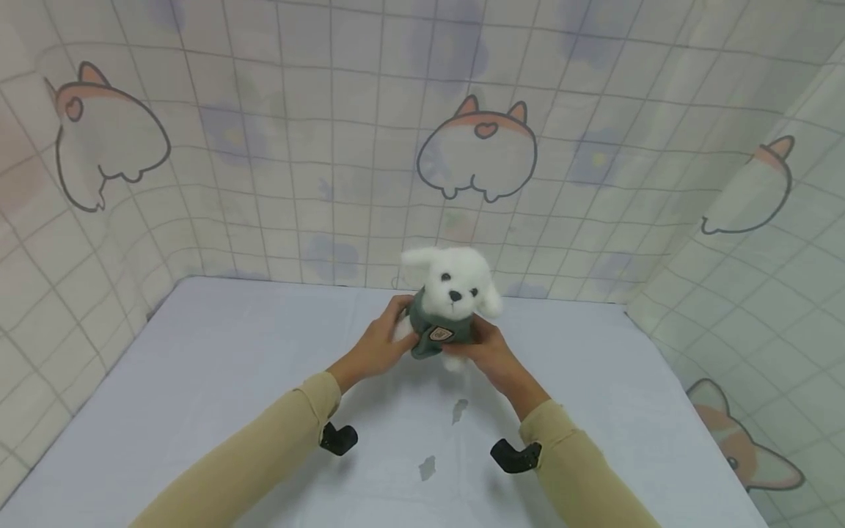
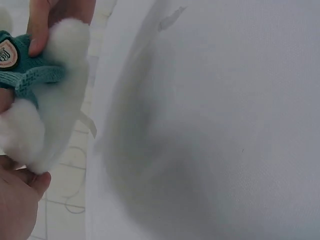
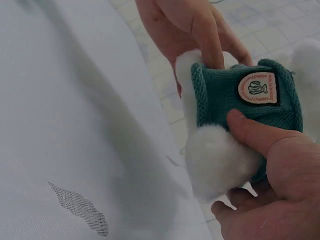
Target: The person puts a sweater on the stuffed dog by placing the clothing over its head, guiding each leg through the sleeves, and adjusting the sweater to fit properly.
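A white plush dog (image 1: 462,268) in a teal knitted sweater (image 3: 220,90) is held up over the far part of the table, facing me, its head tilted. A badge with a dark outline (image 3: 257,88) sits on the sweater's chest. My left hand (image 1: 381,342) grips the toy's body from the left side. On the other side my right hand (image 1: 488,350) grips it, the thumb (image 3: 250,131) lying across the front of the sweater. In the left wrist view, the white fur of the lower body (image 2: 62,110) shows between both hands. The toy's back is hidden.
The table has a pale cover (image 1: 264,345) with two grey torn-looking patches (image 1: 428,468). Behind and beside it hangs a checked curtain (image 1: 330,147) printed with cartoon corgis. Black curved pieces (image 1: 339,438) stick out at both sleeve cuffs.
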`<action>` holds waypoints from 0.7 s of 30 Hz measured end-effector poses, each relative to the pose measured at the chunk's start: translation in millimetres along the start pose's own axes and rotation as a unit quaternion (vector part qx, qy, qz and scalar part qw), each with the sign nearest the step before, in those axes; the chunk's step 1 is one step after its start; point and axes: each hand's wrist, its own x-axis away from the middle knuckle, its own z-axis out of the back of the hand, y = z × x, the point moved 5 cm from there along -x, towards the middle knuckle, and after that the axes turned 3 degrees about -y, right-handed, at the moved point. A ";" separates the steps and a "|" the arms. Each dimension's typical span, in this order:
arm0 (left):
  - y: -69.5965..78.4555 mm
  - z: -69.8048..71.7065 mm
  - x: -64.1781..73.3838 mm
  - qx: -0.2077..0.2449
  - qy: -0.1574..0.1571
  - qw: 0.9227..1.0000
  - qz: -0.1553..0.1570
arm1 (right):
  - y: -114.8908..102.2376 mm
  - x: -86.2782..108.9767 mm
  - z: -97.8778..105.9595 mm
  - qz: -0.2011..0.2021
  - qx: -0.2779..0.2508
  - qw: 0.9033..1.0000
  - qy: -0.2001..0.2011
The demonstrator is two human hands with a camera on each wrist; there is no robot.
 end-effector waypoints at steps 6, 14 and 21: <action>-12.8 2.6 -9.7 -0.021 0.010 1.000 0.007 | 4.5 -15.1 -7.0 0.003 0.049 0.998 0.041; -38.1 5.1 -22.0 -0.040 0.013 0.998 0.050 | 14.3 -34.8 -18.1 -0.006 0.064 0.995 0.076; -47.4 1.9 -34.1 -0.052 0.035 0.996 0.064 | 16.0 -45.5 -16.5 -0.020 0.091 0.991 0.099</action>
